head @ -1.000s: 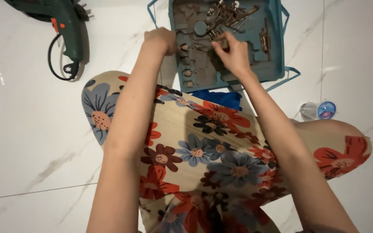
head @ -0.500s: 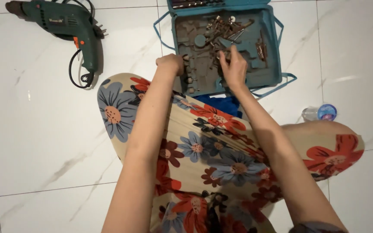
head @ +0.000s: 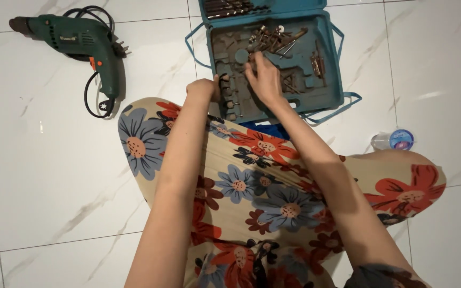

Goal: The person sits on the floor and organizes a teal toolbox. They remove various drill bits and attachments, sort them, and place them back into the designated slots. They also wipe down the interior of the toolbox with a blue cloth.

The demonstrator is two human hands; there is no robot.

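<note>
Head cam: both hands over the open blue tool case (head: 326, 64). Left hand (head: 205, 89) curled at its near-left edge, fingers on the row of small bits (head: 229, 98); can't tell if it grips one. Right hand (head: 265, 77) spread flat inside, fingertips beside the round green cap (head: 241, 55); loose bits (head: 276, 40) just beyond. Green drill (head: 76, 45) w/ black cord well left of left hand; small bottle (head: 393, 140) far right.

A blue tool case (head: 324, 80) lies open on the white floor. Many small metal bits (head: 273, 40) sit inside its slots.
</note>
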